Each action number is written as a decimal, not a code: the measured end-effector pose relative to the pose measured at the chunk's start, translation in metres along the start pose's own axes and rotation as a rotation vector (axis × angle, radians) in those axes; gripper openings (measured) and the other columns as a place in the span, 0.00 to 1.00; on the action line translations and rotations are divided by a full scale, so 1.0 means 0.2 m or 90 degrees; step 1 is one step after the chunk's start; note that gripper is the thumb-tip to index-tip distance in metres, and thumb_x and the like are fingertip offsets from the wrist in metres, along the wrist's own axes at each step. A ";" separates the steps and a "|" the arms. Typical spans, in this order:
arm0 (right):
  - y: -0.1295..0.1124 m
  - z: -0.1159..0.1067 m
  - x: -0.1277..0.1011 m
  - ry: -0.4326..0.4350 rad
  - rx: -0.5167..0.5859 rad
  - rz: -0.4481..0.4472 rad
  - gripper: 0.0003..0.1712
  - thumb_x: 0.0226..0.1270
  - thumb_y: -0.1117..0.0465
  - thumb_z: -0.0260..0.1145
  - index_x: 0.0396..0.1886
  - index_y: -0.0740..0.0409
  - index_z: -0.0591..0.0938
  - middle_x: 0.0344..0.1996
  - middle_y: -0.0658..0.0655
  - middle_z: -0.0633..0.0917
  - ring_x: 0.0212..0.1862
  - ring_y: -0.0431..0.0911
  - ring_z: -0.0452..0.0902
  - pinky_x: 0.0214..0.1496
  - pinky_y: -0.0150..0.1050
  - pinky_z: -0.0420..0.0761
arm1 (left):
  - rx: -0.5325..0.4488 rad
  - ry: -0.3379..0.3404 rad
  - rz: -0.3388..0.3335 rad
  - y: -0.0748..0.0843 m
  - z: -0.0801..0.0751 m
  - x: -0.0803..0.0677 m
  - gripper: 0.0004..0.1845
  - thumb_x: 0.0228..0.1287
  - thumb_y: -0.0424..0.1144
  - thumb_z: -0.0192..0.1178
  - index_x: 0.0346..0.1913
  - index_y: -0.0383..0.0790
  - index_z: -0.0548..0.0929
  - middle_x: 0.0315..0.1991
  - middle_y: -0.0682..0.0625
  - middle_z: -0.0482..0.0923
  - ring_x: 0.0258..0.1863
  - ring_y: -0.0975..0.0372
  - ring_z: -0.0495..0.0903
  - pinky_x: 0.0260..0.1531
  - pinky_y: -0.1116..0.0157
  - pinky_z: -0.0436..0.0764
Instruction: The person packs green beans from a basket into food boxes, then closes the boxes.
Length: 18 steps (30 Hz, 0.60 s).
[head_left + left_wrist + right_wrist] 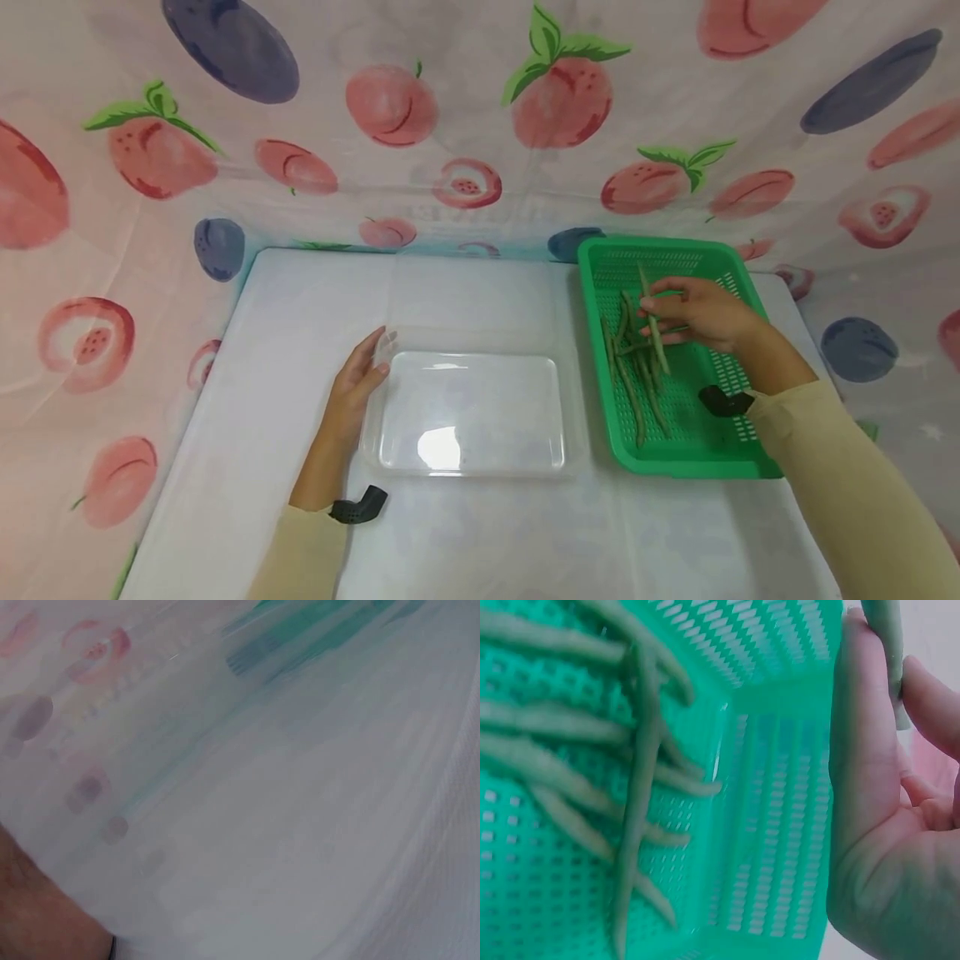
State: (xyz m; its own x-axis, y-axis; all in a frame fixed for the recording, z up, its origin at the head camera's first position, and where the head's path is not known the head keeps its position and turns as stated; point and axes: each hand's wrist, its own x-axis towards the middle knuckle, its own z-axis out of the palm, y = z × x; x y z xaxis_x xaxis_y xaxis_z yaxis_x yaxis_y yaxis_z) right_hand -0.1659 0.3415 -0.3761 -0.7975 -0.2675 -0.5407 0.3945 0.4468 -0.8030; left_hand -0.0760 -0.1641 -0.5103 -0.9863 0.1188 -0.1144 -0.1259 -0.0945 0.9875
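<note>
"Fingers of the right hand (701, 312) pinch one green bean (656, 340) over the green basket (697, 469). Is it a good hold?"

"It seems so. A light pinch should be best, for it may snap, and it should stay clear of the other beans (635, 802)."

"And the left hand (356, 379)?"

"It grips the clear container (480, 408) near its far left corner; steady, without squeezing, would be wise."

"What is around?"

"White tabletop (262, 375) lies underneath, and a fruit-printed sheet (472, 42) hangs behind."

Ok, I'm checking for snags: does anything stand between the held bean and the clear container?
The left wall of the green basket stands between the bean in the right hand and the clear container; other beans lie lower inside.
</note>
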 end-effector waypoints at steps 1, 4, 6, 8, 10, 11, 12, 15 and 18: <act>-0.01 0.02 0.00 -0.004 0.001 -0.004 0.34 0.79 0.51 0.60 0.73 0.61 0.58 0.46 0.41 0.86 0.48 0.41 0.88 0.50 0.41 0.87 | 0.001 0.000 0.000 0.00 0.00 0.00 0.29 0.79 0.43 0.53 0.79 0.57 0.62 0.76 0.47 0.66 0.64 0.50 0.76 0.50 0.58 0.87; -0.05 0.07 -0.01 -0.017 0.011 -0.013 0.38 0.78 0.54 0.61 0.76 0.64 0.54 0.46 0.41 0.86 0.48 0.41 0.88 0.49 0.41 0.87 | 0.000 -0.001 0.003 0.00 0.00 0.00 0.30 0.79 0.44 0.53 0.79 0.56 0.62 0.76 0.47 0.66 0.65 0.50 0.76 0.51 0.59 0.87; -0.07 0.11 -0.01 -0.025 0.018 -0.017 0.39 0.78 0.55 0.62 0.76 0.65 0.54 0.46 0.42 0.86 0.47 0.41 0.88 0.49 0.41 0.87 | -0.003 -0.002 0.005 0.00 0.01 0.00 0.30 0.78 0.44 0.54 0.79 0.54 0.61 0.76 0.48 0.65 0.65 0.50 0.76 0.51 0.58 0.87; -0.10 0.15 -0.01 -0.034 0.025 -0.023 0.37 0.77 0.56 0.62 0.75 0.65 0.56 0.45 0.43 0.87 0.46 0.42 0.88 0.47 0.41 0.88 | -0.004 -0.003 0.008 0.00 0.01 0.00 0.31 0.78 0.44 0.54 0.80 0.53 0.60 0.77 0.49 0.65 0.66 0.50 0.76 0.51 0.58 0.87; -0.12 0.19 0.00 -0.043 0.028 -0.031 0.36 0.77 0.58 0.63 0.74 0.65 0.58 0.45 0.47 0.87 0.45 0.44 0.89 0.46 0.42 0.89 | -0.001 -0.003 0.007 0.00 0.01 -0.01 0.31 0.78 0.45 0.54 0.80 0.53 0.60 0.77 0.50 0.64 0.67 0.50 0.75 0.51 0.58 0.87; -0.13 0.21 0.01 -0.050 0.025 -0.037 0.34 0.77 0.58 0.63 0.73 0.65 0.60 0.45 0.48 0.88 0.45 0.45 0.89 0.46 0.43 0.89 | 0.003 -0.002 0.006 0.00 0.01 -0.01 0.31 0.78 0.45 0.54 0.80 0.53 0.60 0.77 0.51 0.64 0.67 0.50 0.75 0.52 0.58 0.87; -0.14 0.24 0.02 -0.058 0.023 -0.043 0.33 0.76 0.58 0.64 0.72 0.66 0.61 0.44 0.50 0.88 0.44 0.45 0.89 0.46 0.43 0.89 | 0.006 0.000 0.005 0.00 0.01 -0.01 0.31 0.78 0.44 0.54 0.80 0.54 0.61 0.77 0.51 0.64 0.67 0.50 0.75 0.52 0.59 0.86; -0.17 0.31 0.04 -0.087 0.016 -0.057 0.31 0.76 0.58 0.64 0.69 0.66 0.64 0.43 0.53 0.88 0.43 0.47 0.89 0.45 0.45 0.90 | 0.015 0.005 0.003 0.00 0.00 0.00 0.30 0.78 0.44 0.53 0.79 0.57 0.62 0.77 0.51 0.64 0.67 0.50 0.74 0.53 0.60 0.86; -0.20 0.37 0.05 -0.112 0.010 -0.059 0.29 0.75 0.59 0.65 0.67 0.65 0.65 0.42 0.52 0.87 0.43 0.48 0.89 0.43 0.46 0.90 | 0.015 0.005 0.001 0.00 0.00 0.00 0.29 0.79 0.43 0.53 0.79 0.57 0.62 0.77 0.50 0.65 0.67 0.51 0.74 0.53 0.60 0.86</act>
State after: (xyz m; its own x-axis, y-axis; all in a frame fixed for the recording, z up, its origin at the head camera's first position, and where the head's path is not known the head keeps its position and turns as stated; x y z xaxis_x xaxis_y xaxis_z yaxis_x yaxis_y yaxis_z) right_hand -0.1557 0.2568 -0.3681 -0.7393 -0.4529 -0.4984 0.3312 0.4000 -0.8546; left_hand -0.0758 -0.1640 -0.5100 -0.9873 0.1112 -0.1139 -0.1222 -0.0707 0.9900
